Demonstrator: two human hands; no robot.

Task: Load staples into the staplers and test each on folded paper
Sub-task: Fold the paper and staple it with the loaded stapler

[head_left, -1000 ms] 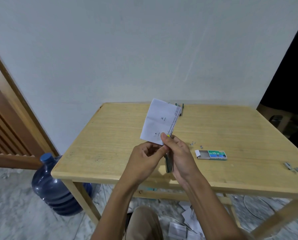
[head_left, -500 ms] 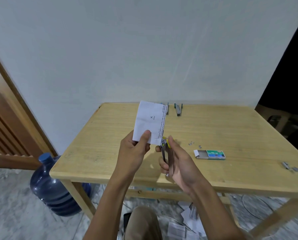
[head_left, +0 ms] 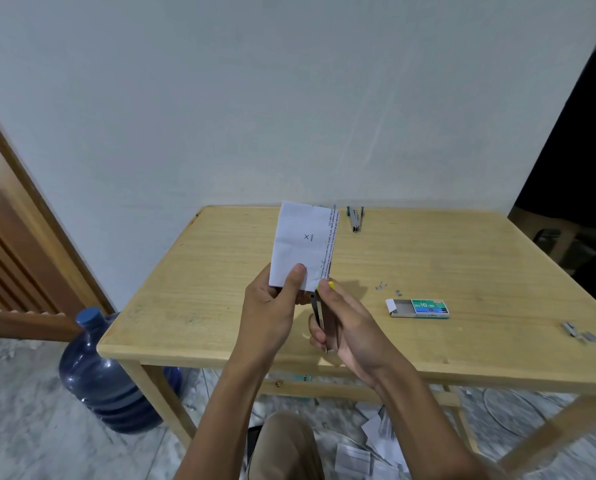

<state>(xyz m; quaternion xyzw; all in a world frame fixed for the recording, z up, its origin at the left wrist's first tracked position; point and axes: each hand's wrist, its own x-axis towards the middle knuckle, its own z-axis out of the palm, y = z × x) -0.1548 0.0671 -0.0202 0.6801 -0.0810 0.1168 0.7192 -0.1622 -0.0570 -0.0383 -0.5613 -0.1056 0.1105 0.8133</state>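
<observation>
Hands first: the left hand (head_left: 272,306) pinches the bottom of the folded paper (head_left: 300,244), thumb on the front, sheet standing upright. The right hand (head_left: 352,323) is wrapped round a small stapler (head_left: 321,313) w/ a yellow tip, its nose pointing up at the paper's lower right corner. Can't tell if the corner is inside the mouth yet. Both are held in the air over the near edge of the desk (head_left: 220,289), approx. mid-way along it.

Step looks like the test part for this stapler; loading seems done, though the staples inside aren't visible. Next move prob. needs the corner fed squarely into the mouth, then a firm squeeze, w/ the left thumb kept away from the nose.

Room: there is bare wood under the hands and toward the left edge. A second stapler (head_left: 355,220) lies at the far edge by the wall. The staple box (head_left: 419,308), tray slid partly out, sits right of the hands, w/ loose staples (head_left: 381,286) just beyond it. More staple strips (head_left: 573,332) lie close to the right edge and could get knocked off. A water bottle (head_left: 106,375) stands on the floor by the near left corner, and paper scraps (head_left: 376,441) lie under the desk.
</observation>
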